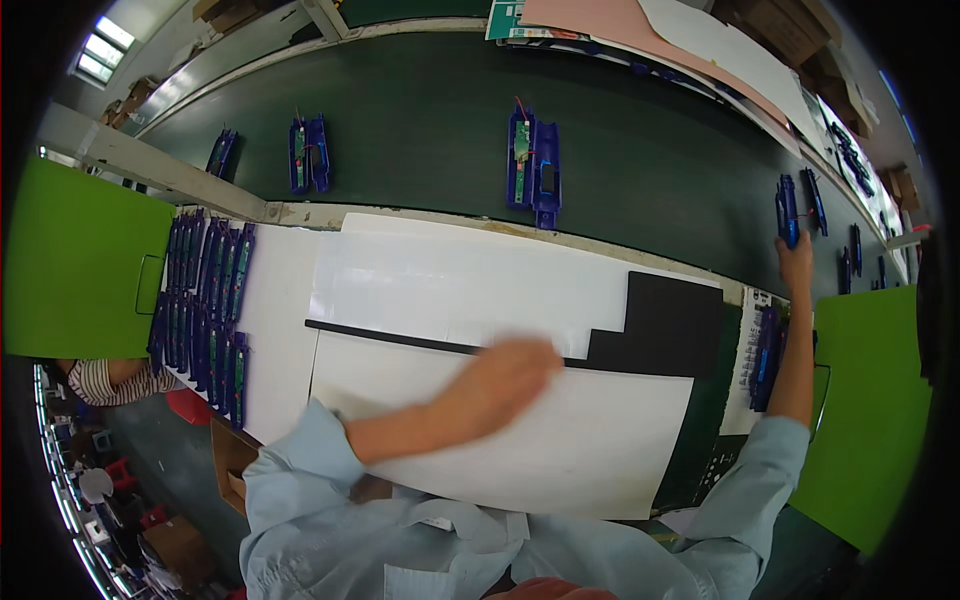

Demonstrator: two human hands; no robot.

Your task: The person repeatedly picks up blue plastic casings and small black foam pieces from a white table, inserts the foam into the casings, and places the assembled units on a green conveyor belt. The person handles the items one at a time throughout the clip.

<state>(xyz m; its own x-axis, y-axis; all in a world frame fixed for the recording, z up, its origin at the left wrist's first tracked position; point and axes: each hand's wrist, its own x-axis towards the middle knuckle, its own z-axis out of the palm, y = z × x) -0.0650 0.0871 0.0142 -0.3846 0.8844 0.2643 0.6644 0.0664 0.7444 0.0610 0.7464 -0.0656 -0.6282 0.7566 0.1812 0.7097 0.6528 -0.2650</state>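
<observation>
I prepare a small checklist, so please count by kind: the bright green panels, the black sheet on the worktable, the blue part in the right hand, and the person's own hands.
Green panels: 2
Black sheet: 1
Blue part: 1
Hands, left hand and right hand: 2
Total: 6

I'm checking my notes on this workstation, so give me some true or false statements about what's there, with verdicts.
1. The right hand is at the near end of a blue casing above the dark green belt. True.
2. The left hand is over the rows of casings. False: the left hand, blurred, is over the white worktop and black strip.
3. Blue casings with green circuit boards lie in rows at the left. True.
4. Both side panels are red. False: the panels are bright green.
</observation>
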